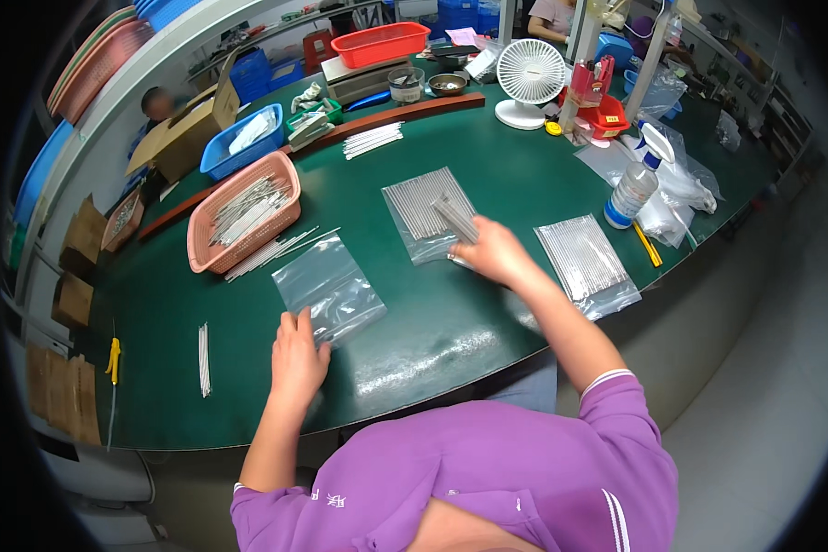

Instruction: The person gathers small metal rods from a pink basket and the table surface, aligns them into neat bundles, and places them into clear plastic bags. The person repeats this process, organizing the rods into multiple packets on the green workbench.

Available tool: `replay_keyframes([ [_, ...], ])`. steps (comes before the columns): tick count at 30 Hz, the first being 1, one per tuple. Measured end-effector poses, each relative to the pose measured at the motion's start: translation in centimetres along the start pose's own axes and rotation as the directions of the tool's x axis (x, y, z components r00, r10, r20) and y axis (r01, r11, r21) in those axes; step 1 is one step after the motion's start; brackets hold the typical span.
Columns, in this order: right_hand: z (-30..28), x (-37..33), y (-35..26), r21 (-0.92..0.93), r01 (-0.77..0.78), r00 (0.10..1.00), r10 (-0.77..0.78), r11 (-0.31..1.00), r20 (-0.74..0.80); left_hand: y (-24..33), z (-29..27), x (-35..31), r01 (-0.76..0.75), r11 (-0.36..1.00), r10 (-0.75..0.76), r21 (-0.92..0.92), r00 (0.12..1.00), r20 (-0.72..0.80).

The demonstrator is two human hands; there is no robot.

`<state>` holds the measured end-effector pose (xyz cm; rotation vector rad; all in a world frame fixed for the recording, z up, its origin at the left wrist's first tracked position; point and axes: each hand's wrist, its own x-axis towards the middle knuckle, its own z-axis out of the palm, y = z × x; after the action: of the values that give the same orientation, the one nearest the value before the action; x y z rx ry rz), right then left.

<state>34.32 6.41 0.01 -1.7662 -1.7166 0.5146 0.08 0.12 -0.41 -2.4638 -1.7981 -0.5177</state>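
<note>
My left hand (298, 357) rests at the near edge of a clear plastic bag (336, 290) lying flat on the table. Its fingers touch the film, with the thumb spread apart. My right hand (497, 253) is closed round a small bundle of thin metal rods (454, 219), tilted over a filled bag. That bag (419, 202) holds a row of grey rods side by side. Farther right lies another bag (584, 258) packed with similar rods. Loose rods (267, 256) lie between the empty bag and a pink basket (290, 204) full of rods.
A short rod bundle (204, 359) and a yellow-handled tool (113, 359) lie at left. More rods (373, 140) lie toward the back. A white fan (531, 74), spray bottle (630, 193) and yellow cutter (649, 246) stand or lie at right. Behind are a blue tray (213, 158) and cardboard box (189, 129).
</note>
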Motion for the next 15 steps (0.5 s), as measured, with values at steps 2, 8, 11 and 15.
replay_keyframes([
  [2,-1.7,3.2,3.3,-0.208,-0.148,0.986,0.129,0.967,-0.102,1.6,-0.9,1.7,-0.038,0.98,0.033,-0.193,0.999,-0.029],
  [8,-0.8,7.9,9.6,-0.436,-0.336,0.935,0.241,0.835,-0.259,7.1,7.4,13.2,0.098,0.946,-0.033,-0.309,0.977,0.209],
  [11,1.1,7.8,10.9,-0.527,-0.363,0.908,0.165,0.768,-0.385,9.5,11.4,18.1,0.187,0.957,-0.139,-0.22,0.966,0.217],
  [15,2.6,7.6,10.2,-0.541,-0.381,0.892,0.144,0.75,-0.427,10.1,12.8,20.6,0.27,0.95,-0.204,-0.159,0.918,0.34],
])
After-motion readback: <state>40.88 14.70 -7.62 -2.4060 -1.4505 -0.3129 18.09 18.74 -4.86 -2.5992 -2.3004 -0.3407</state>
